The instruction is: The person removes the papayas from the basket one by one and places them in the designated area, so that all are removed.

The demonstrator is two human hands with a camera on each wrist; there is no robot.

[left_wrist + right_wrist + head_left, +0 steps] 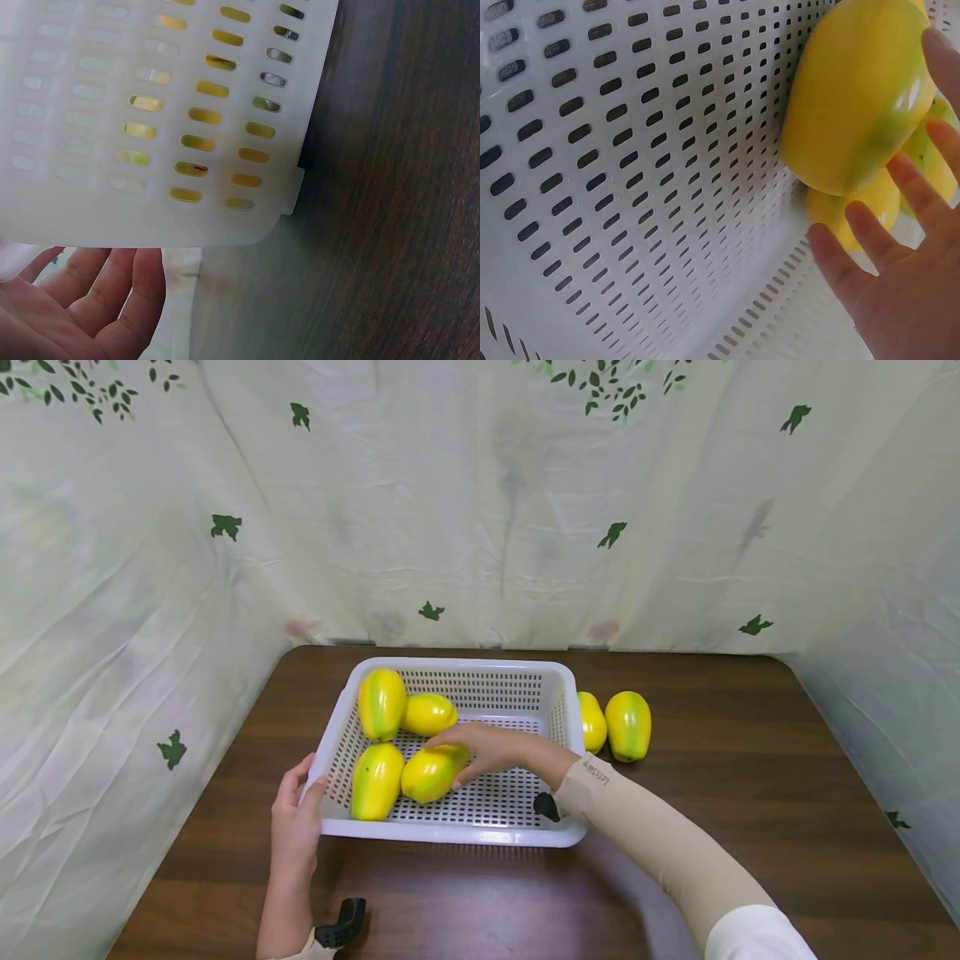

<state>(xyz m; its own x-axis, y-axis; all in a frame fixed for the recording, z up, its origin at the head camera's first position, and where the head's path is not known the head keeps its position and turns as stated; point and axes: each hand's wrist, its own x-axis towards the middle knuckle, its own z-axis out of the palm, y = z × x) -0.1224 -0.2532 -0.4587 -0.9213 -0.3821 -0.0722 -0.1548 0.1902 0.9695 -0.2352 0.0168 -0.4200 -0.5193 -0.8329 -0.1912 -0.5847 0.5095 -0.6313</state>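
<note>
Right hand (pixel 491 749): inside the basket (pixel 450 837), fingers spread and loose, not wrapped round anything; whether a fingertip quite touches the fruit there, I can't tell.
Nearest fruit (pixel 427 777): in the basket, under those fingers and just left of the palm as I look at it.
Its long axis: slanting, near left to far right, so the far end points in under the hand.
Nearer hand: the right, clearly; another fruit and the basket's left wall separate it from the left hand (pixel 295 814).
Left hand: gripping the basket at its left side, thumb over the rim.
Fruit in the basket: four. Besides the nearest, there's the near left fruit (pixel 377 782) beside it, the far left fruit (pixel 382 704) in the corner, and the far middle fruit (pixel 429 714) next to that.
Fruit outside: two on the surface (pixel 750 760), past the basket's right wall: the inner fruit (pixel 592 724), partly hidden by the basket, and the outer fruit (pixel 629 727).
Tally: six fruit, one basket, two hands.
Cloth (pixel 510 527): hanging behind, printed with green birds and leaves.
</note>
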